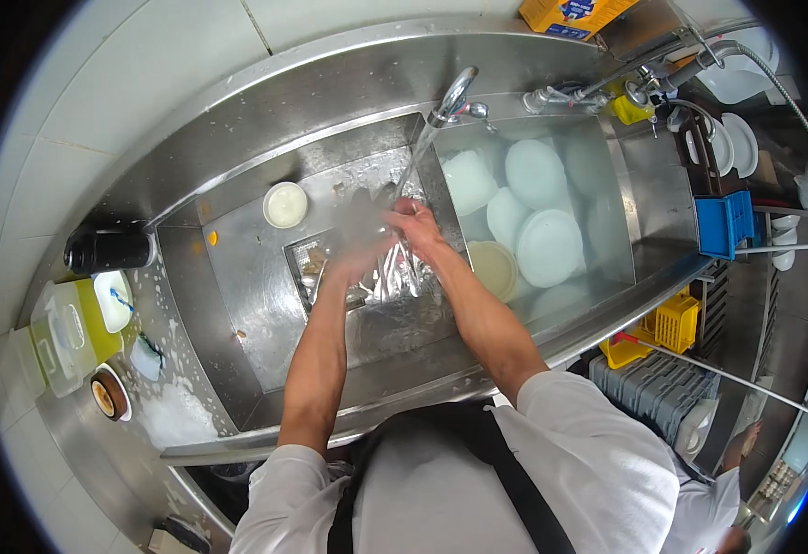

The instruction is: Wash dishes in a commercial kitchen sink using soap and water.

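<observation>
My left hand (364, 260), blurred by motion, holds a bunch of metal cutlery (362, 216) in the left sink basin (251, 291). Against the bunch, my right hand (414, 227) has its fingers curled in on the cutlery; single pieces are too blurred to tell apart. Water runs from the chrome faucet (451, 104) down onto the hands and cutlery. More loose cutlery (400, 270) lies on the basin floor under my hands, beside a rectangular drain recess (300, 266) with food scraps. A small round white bowl (285, 205) sits to the left.
Water fills the right basin, with several white plates (549, 248) submerged. On the left ledge are a black container (110, 251), a plastic tub of yellow-green liquid (71, 325), a sponge (148, 358) and suds. A spray hose (785, 93) hangs right. Another person's sleeve (712, 498) shows lower right.
</observation>
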`<action>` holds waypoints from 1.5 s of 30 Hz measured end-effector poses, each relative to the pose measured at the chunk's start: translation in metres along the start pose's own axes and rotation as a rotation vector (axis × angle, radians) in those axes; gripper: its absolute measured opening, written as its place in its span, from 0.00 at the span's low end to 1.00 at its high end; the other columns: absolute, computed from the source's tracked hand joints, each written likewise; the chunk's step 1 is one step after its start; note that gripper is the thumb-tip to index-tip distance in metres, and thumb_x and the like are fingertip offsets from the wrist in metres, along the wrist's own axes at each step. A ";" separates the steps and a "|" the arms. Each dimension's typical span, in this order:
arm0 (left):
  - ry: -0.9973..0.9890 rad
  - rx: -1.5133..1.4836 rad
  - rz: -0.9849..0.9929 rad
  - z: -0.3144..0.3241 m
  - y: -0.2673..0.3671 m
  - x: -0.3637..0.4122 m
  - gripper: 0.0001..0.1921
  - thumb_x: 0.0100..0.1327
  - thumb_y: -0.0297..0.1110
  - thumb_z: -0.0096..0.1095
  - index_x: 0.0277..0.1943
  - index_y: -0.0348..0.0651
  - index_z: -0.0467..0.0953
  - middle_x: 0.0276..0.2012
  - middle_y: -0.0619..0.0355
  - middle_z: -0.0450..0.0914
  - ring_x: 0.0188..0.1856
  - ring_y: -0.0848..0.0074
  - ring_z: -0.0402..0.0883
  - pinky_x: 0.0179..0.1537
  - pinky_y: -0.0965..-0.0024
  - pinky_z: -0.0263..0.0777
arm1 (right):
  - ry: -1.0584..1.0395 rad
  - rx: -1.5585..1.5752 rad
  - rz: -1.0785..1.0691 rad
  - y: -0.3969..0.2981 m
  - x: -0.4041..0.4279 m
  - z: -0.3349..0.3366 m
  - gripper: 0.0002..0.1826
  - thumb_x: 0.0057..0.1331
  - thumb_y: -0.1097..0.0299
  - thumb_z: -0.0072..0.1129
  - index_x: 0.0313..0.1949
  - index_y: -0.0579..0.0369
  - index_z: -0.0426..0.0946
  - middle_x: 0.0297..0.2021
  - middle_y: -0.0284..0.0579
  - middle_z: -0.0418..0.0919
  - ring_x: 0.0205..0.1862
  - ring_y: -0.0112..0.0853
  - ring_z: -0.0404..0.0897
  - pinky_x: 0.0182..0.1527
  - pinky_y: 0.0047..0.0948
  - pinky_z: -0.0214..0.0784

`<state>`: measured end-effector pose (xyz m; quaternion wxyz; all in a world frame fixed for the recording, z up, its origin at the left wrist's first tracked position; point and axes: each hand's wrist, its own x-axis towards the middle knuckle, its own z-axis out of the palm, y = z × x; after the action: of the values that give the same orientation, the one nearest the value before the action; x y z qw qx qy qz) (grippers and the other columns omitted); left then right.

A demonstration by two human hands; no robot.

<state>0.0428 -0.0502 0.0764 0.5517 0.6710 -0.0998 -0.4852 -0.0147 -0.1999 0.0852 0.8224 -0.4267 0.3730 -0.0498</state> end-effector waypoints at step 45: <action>-0.170 0.312 0.139 0.039 0.028 0.022 0.19 0.62 0.32 0.65 0.55 0.37 0.73 0.37 0.60 0.81 0.35 0.77 0.78 0.39 0.70 0.71 | -0.430 -0.032 0.003 -0.045 0.036 -0.055 0.33 0.60 0.56 0.68 0.61 0.54 0.67 0.47 0.44 0.76 0.45 0.32 0.73 0.48 0.35 0.70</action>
<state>0.0358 -0.1001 0.0911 0.4627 0.6967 -0.2661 -0.4793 -0.0141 -0.2792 0.0787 0.8763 -0.4398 0.1903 0.0496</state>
